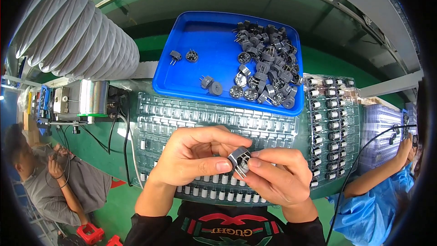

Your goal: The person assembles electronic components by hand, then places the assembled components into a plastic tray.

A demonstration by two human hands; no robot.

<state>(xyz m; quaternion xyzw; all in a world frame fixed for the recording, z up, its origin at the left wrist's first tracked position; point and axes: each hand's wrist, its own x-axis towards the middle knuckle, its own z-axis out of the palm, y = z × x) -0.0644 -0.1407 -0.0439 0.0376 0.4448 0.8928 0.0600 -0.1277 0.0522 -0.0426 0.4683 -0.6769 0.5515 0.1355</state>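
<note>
Above the near part of the bench, my two hands meet at a round dark-grey electronic part [238, 155] with metal pins. My left hand [191, 157] pinches its rim between thumb and index finger. From the other side, the thumb and index finger of my right hand [282, 177] close on its pin side. A small pale piece shows among the pins; whether it is separate I cannot tell. Below my hands lies a clear plastic tray [218, 119] of moulded slots, its near rows holding small white-and-black cylinders [221, 194].
Beyond, a blue tray [182, 92] holds loose round parts [268, 70], mostly piled right. Another filled clear tray [333, 130] and stacked trays [381, 132] stand right. A ribbed hose [77, 32] and wire spool [93, 98] are left. Co-workers sit either side; a black cable [348, 180] hangs right.
</note>
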